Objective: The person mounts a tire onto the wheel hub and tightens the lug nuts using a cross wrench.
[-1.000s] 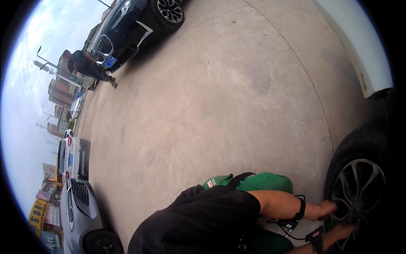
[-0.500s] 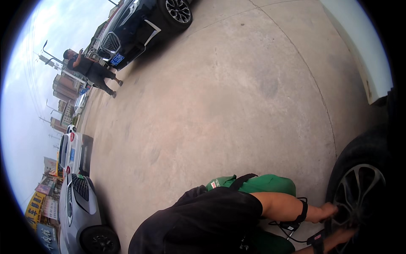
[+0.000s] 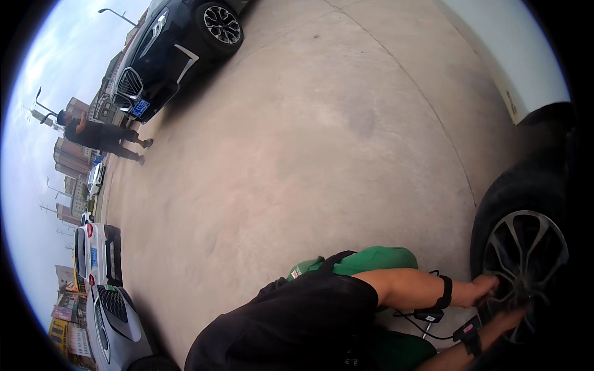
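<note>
**At the Side of a Car Wheel [image 3: 523, 263]**

The wheel stood upright at the right edge of the view, near a white body panel [image 3: 504, 59], and a person was bent close to it. The left hand [image 3: 484, 289] was at the near part of the wheel, where the spokes met the dark tyre [image 3: 486, 226]. Its fingers looked bent, but one cannot tell whether they held something. The right hand [image 3: 510, 316] was lower, in front of the spokes, and it was blurred; how wide its fingers stood, one cannot tell either.

On the left wrist was a black strap [image 3: 445, 292], and a small black box [image 3: 429, 315] hung just beside it. Another box, dark with a red mark [image 3: 467, 329], sat at the right wrist, and a thin cable [image 3: 440, 338] ran near both. The person wore a black shirt [image 3: 291, 321] and green trousers [image 3: 380, 260].

Well apart, across the concrete ground [image 3: 278, 173], another person [image 3: 102, 137] stood near a dark car [image 3: 176, 62].
</note>
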A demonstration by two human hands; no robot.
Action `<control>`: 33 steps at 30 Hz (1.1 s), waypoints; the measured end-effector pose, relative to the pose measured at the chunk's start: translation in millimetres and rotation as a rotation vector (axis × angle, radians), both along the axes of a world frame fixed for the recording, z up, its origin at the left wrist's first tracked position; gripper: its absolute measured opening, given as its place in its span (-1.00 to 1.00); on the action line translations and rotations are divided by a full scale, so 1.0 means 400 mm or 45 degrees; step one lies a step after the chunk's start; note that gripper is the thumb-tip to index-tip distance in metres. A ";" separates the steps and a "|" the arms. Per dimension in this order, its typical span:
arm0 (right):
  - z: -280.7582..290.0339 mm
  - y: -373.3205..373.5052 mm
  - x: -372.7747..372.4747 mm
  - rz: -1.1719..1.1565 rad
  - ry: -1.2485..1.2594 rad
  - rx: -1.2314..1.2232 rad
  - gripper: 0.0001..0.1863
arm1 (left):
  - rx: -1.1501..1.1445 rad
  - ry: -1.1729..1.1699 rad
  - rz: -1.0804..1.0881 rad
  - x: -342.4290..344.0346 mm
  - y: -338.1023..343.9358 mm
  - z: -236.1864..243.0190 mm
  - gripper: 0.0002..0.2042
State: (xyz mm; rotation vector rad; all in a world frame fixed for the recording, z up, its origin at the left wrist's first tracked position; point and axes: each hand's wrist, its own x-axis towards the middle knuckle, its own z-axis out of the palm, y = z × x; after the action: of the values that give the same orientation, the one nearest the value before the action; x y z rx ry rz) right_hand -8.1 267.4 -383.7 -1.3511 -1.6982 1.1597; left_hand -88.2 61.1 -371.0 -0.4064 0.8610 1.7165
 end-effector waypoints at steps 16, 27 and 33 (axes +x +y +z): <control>0.098 -0.115 -0.071 -0.225 0.375 -0.349 -0.51 | 0.052 -0.126 0.045 -0.002 -0.018 0.025 -0.81; 0.126 -0.140 -0.084 -0.299 0.296 -0.321 -0.52 | 0.033 -0.097 0.084 -0.016 -0.030 0.052 -0.80; 0.039 -0.043 -0.030 -0.146 0.173 -0.151 -0.51 | 0.066 -0.112 0.081 -0.005 -0.007 0.032 -0.79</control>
State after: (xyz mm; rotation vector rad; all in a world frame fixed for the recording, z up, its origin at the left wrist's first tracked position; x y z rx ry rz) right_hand -20.1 250.2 -368.1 -1.3886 -1.4574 1.2730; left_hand -90.1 58.4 -358.2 -0.4753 0.7457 1.7618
